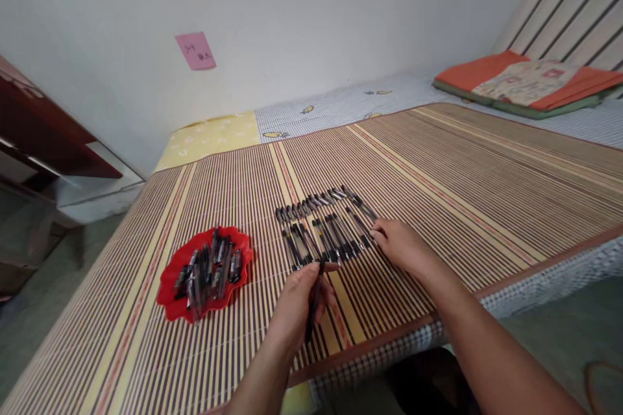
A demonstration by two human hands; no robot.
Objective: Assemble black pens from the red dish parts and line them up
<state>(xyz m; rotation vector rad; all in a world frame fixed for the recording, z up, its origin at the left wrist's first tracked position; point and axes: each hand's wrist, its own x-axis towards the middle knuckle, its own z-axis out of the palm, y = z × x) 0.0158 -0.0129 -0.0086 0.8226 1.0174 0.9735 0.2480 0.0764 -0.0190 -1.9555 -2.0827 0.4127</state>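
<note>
My left hand point(298, 303) is closed around a dark pen point(314, 301), held nearly upright above the striped bamboo mat point(438, 168). Just beyond it, several black pens point(324, 224) lie side by side in a row on the mat. My right hand point(398, 244) rests on the mat at the right end of that row, its fingertips pinched on the end of a pen there. A red scalloped plate point(170, 301) to the left holds a heap of several more dark pens point(209, 269).
The mat covers a bed with a checked sheet point(350, 104) against a white wall bearing a pink note point(195, 50). An orange and green folded cushion point(525, 83) lies at the far right. A dark wooden cabinet point(43, 136) stands left of the bed.
</note>
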